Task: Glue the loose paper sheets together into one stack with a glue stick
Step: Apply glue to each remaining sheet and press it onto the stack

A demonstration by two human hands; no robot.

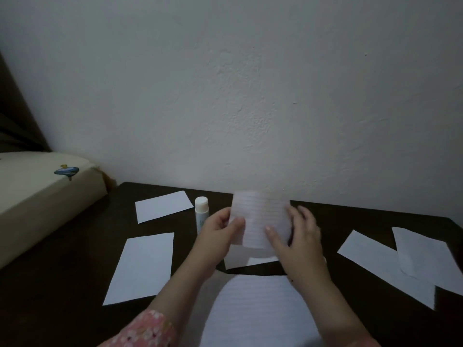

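A home, likely a bedroom. A dark wooden table (pixel 95 236) stands against a plain, rough-plastered white wall (pixel 250 96). Just to its left lies a cream mattress (pixel 37 196) with a small cartoon print, and a dark headboard (pixel 17 116) rises behind it. The light is dim, household light.

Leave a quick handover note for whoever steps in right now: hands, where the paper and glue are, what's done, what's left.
Left hand and right hand both hold one small lined white paper sheet up above the dark wooden table.
White capped glue stick stands upright just left of the hands, untouched.
Loose white sheets lie flat: two at left, two overlapping at right, one large lined sheet nearest.
No glued stack is visible; gluing is all left.
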